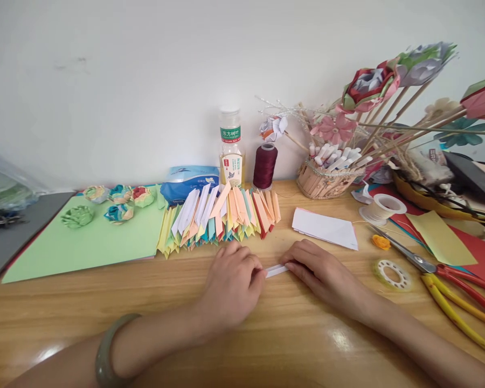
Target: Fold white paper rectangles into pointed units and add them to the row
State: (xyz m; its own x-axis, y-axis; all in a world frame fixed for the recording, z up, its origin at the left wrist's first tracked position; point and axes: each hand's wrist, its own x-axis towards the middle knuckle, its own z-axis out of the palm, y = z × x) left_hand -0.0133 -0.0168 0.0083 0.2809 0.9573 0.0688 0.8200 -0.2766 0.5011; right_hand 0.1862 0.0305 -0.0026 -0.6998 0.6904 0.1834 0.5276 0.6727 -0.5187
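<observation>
Between my two hands a narrow folded strip of white paper lies low over the wooden table. My left hand has its fingers closed on the strip's left end, hiding that end. On the right end, the thumb and fingers of my right hand are pressed together. Just beyond my left hand stands a row of folded paper pieces in yellow, white, orange, teal and red. A small stack of white paper slips lies beyond my right hand.
Green paper sheets with several paper flowers lie left. A blue tissue pack, bottle and maroon thread spool stand behind. At right are a basket, tape roll, white spool, scissors and yellow-handled tool.
</observation>
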